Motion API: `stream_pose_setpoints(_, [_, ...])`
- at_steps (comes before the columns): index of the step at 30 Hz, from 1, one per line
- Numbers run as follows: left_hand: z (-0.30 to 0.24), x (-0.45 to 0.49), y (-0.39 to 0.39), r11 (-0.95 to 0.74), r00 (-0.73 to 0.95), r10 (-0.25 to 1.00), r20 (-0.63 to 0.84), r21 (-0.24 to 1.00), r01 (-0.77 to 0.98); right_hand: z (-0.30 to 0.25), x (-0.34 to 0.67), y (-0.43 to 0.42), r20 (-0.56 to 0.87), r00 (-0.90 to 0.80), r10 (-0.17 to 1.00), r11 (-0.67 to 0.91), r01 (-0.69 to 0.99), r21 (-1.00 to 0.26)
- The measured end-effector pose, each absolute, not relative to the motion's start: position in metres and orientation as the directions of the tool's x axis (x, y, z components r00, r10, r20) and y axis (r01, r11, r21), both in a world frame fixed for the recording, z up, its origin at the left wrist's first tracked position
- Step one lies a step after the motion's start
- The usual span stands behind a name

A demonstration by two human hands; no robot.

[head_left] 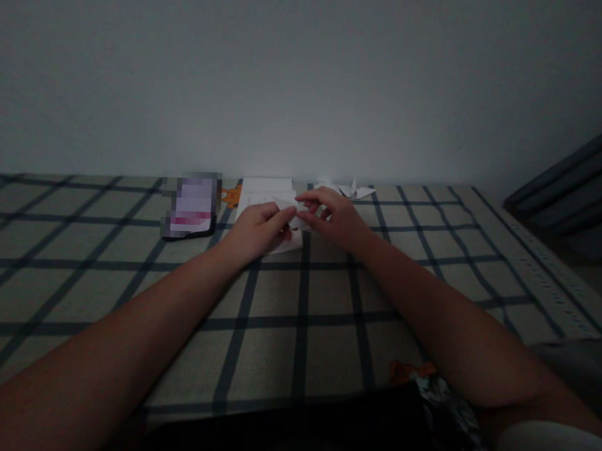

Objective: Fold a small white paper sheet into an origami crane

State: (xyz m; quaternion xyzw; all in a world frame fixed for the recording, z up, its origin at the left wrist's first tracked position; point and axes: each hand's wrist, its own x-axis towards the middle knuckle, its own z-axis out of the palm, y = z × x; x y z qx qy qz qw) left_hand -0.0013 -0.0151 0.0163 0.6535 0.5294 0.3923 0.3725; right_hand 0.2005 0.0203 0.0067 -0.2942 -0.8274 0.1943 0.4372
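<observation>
Fingers of the left hand [258, 229] curl inward, the thumb pressing on a small piece of white paper [300, 221] and pinching it. Those of the right hand [335, 217] are bent and only partly closed, thumb and index nearly together at the paper's right side; the dim light makes it hard to tell whether they grip it or merely touch it. The paper sits between both hands, toward the far edge of the checked cloth [271, 330]. A fold or crease seems to be the step in hand; the next move, I judge, calls for a firm left pinch while the right fingertips line up the edge.

Just under the hands lies a white sheet [286, 245], and behind them a white page [267, 187] near the cloth's far edge. Left of that page are an orange figure [231, 196] and a phone-like object [195, 204]; a pointed paper shape [355, 190] rests by the far edge, beyond the right hand.
</observation>
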Motion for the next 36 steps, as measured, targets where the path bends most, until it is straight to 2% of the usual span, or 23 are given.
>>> stream_pose_setpoints(4, [0.019, -0.001, -0.016, -0.237, 0.191, 0.966, 0.173, 0.888, 0.393, 0.005, 0.199, 0.022, 0.467, -0.445, 0.765, 0.601, 0.231, -0.765])
stream_pose_setpoints(8, [0.024, 0.001, -0.018, -0.224, 0.181, 0.964, 0.192, 0.958, 0.176, 0.005, 0.200, 0.023, 0.250, -0.477, 0.843, 0.319, 0.068, -0.945])
stream_pose_setpoints(13, [0.027, 0.004, -0.019, -0.219, 0.050, 0.975, 0.215, 0.972, 0.080, 0.005, 0.199, 0.022, 0.120, -0.479, 0.870, 0.099, -0.070, -0.993])
stream_pose_setpoints(21, [0.025, 0.004, -0.017, -0.186, 0.028, 0.982, 0.185, 0.982, 0.028, 0.003, 0.200, 0.025, 0.113, -0.499, 0.859, 0.100, -0.052, -0.994])
stream_pose_setpoints(28, [0.027, 0.001, -0.020, -0.219, -0.055, 0.970, 0.238, 0.946, 0.238, 0.001, 0.202, 0.024, 0.125, -0.492, 0.862, 0.168, 0.044, -0.985])
stream_pose_setpoints(32, [0.027, 0.000, -0.019, -0.229, -0.056, 0.967, 0.250, 0.942, 0.247, 0.003, 0.202, 0.022, 0.154, -0.510, 0.847, 0.225, 0.081, -0.971])
stream_pose_setpoints(36, [0.027, 0.001, -0.018, -0.241, -0.063, 0.961, 0.271, 0.923, 0.299, 0.008, 0.198, 0.016, 0.112, -0.520, 0.847, 0.149, 0.029, -0.988])
